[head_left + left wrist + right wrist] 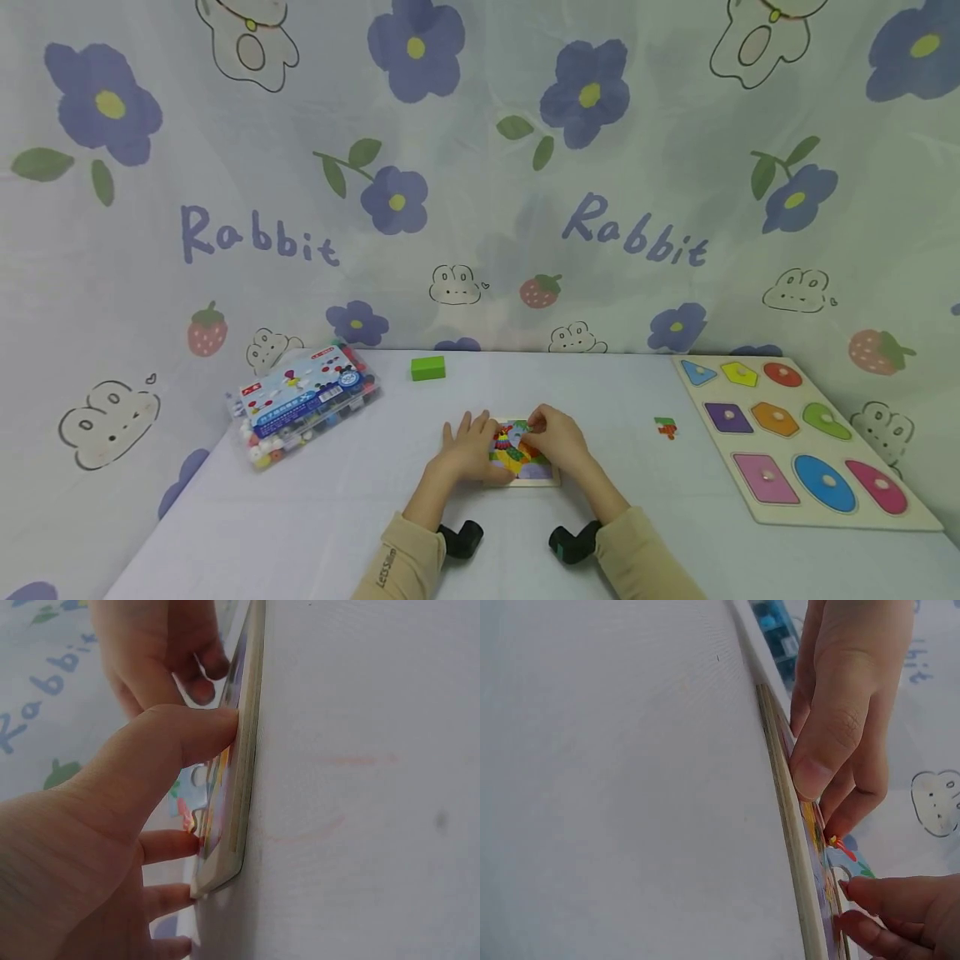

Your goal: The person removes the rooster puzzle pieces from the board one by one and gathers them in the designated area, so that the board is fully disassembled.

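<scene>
The right hand (558, 437) seems to pinch a small puzzle piece (844, 886), mostly hidden, over the right part of the framed puzzle (536, 483). The left hand (472, 450) rests at its left side, fingers spread, thumb on the near rim. The frame lies between both hands, its long axis seemingly left to right. Well apart to the right, nearer the right hand, lies a loose piece (666, 428); far left, a green block (428, 368).
</scene>
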`<state>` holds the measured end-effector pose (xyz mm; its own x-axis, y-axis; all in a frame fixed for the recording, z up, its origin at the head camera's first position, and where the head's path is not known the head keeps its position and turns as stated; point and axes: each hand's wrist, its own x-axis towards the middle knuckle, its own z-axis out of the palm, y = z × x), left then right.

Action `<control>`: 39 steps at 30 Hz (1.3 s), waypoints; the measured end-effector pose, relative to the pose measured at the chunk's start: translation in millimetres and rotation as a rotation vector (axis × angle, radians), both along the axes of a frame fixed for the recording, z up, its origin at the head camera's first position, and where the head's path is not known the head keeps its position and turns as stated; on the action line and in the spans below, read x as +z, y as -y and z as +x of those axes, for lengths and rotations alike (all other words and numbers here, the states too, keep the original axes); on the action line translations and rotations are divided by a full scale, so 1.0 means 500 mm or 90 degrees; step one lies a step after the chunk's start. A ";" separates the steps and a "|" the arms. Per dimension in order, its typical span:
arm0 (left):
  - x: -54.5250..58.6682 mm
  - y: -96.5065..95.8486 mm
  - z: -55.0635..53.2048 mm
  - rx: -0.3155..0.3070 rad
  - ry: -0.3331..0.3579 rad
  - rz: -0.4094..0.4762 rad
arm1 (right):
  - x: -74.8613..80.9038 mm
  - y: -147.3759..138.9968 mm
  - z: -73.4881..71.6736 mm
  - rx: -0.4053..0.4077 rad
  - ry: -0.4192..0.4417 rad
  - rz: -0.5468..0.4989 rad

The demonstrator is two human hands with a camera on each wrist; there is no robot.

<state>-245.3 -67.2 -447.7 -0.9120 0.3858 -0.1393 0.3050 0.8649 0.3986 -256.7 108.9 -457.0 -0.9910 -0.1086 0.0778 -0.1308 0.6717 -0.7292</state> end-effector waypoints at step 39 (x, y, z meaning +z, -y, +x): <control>-0.001 -0.001 0.001 -0.002 0.000 0.001 | 0.025 -0.163 -0.005 -0.112 0.053 -0.201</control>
<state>-245.0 -66.7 -448.4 -0.9111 0.3885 -0.1381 0.3076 0.8636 0.3996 -259.4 190.5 -444.7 -0.9968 0.0802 -0.0007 0.0343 0.4185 -0.9076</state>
